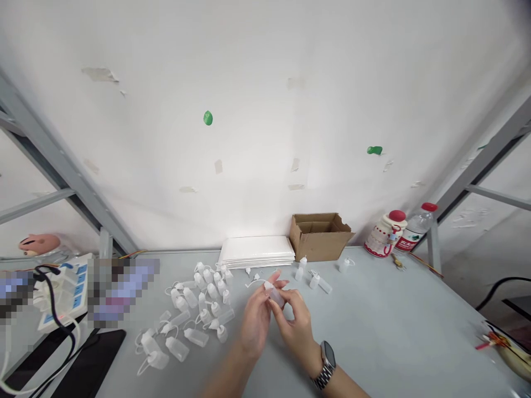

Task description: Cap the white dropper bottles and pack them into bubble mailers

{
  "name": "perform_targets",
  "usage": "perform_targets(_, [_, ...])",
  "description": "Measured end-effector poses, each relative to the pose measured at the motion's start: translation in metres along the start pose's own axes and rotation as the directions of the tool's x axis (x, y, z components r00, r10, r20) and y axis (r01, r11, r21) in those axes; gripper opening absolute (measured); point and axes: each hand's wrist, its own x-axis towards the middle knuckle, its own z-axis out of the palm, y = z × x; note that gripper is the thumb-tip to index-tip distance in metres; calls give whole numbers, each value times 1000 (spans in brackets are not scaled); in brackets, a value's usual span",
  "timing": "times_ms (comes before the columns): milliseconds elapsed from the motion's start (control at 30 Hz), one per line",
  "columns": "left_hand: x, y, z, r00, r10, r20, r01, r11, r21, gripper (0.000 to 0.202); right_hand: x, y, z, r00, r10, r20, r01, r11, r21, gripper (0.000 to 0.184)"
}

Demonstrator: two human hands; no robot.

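Observation:
Both my hands meet over the middle of the grey table (394, 331) around one small translucent plastic bottle (275, 296). My left hand (256, 318) pinches its upper end near the cap with fingertips. My right hand (296, 326), with a metal watch on the wrist, grips the bottle's body from the right. A heap of several like bottles with tethered caps (194, 309) lies just left of my hands. A few more bottles (319, 282) lie beyond my right hand.
A stack of white sheets (257, 251) and an open cardboard box (319, 235) stand against the wall. Two red-capped bottles (398, 229) stand at the back right. A power strip and black cables (62, 298) lie at left, wires (498, 340) at the right edge.

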Motion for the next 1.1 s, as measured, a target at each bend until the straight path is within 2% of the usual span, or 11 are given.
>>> perform_targets(100, [2,-1,-1,998,59,-29,-60,998,-23,25,0,0,-1,1000,-15,-12,15,1000,-6,9])
perform_targets(167, [3,-2,-2,996,78,-31,-79,997,-26,17,-1,1,-1,999,31,-16,-30,999,30,8])
perform_targets(267, [5,-2,-2,998,64,4,-64,998,-2,18,-3,1,0,987,158,12,-159,980,122,6])
perform_targets(367, [6,-2,-3,998,62,30,-63,997,43,21,-3,0,1,942,326,79,-336,911,241,11])
perform_targets(467, [8,-1,-4,998,62,4,-62,995,76,24,2,1,2,854,487,186,-518,758,396,20])
perform_targets(533, [10,-1,-5,998,56,-24,-54,996,71,29,9,1,2,780,526,338,-621,588,518,26])
perform_targets(633, [11,1,-6,999,35,-16,-34,999,41,39,20,1,-2,709,440,551,-698,325,638,33])
perform_targets(733, [9,3,-6,1000,10,12,-10,999,36,41,24,-1,-4,690,371,622,-711,185,678,35])
perform_targets(867, [7,6,-4,1000,-14,4,14,998,65,42,21,-3,-3,665,353,658,-733,136,667,40])
perform_targets(1100, [12,4,-9,997,-17,-81,22,998,55,32,19,-4,1,624,394,675,-770,167,616,39])
